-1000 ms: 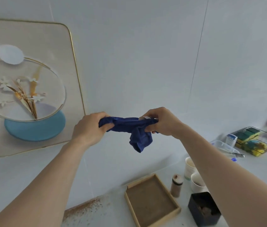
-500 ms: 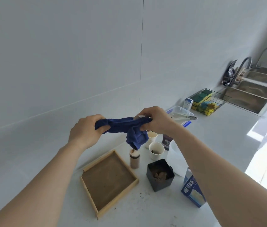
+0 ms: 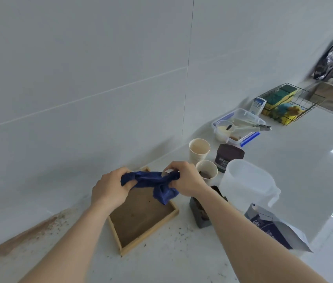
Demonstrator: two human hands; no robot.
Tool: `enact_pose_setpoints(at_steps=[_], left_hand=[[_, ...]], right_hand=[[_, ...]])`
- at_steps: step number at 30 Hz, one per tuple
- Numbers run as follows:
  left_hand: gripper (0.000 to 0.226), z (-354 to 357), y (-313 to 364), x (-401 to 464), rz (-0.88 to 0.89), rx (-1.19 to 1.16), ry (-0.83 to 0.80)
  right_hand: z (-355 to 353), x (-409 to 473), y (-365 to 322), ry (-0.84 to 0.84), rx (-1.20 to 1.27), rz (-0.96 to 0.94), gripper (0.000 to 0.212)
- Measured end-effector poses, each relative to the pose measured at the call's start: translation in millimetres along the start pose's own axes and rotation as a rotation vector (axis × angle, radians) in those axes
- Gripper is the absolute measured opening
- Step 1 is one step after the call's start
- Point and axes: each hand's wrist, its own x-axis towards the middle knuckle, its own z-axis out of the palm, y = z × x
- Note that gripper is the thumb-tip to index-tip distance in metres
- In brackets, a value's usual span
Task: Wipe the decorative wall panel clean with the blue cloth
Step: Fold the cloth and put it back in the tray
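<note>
The dark blue cloth (image 3: 155,184) is bunched and stretched between both hands above a wooden tray. My left hand (image 3: 108,190) grips its left end in a closed fist. My right hand (image 3: 186,180) pinches its right end, and a loose fold hangs down below that hand. The decorative wall panel is out of view; only plain white wall tiles show.
Below the hands lies a square wooden tray (image 3: 173,216) with brown dirt. Two paper cups (image 3: 199,150), a dark jar (image 3: 229,156), a white jug (image 3: 247,182), a black box (image 3: 199,218), a blue carton (image 3: 273,227), a plastic container (image 3: 241,123) and a wire sponge basket (image 3: 290,103) stand right. Brown stains mark the counter's left edge (image 3: 18,240).
The view has swung right and down, away from the wall panel, toward the counter. Both hands have kept hold of the cloth and come lower over the tray.
</note>
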Motion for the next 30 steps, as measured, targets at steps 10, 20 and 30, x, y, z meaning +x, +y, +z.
enact_pose_setpoints(at_steps=[10,20,30], left_hand=[[0.016,62,-57,9,-0.177,0.044,-0.084],[0.065,105,-85,-12,-0.069,0.289,-0.300],[0.082,61,-96,-37,0.011,0.405,-0.369]], right_hand=[[87,14,26,-0.111,-0.143,-0.007,0.044],[125,-1,44,-0.372,-0.587,-0.184,0.059],[116,-10,16,-0.462,-0.776,-0.094,0.091]])
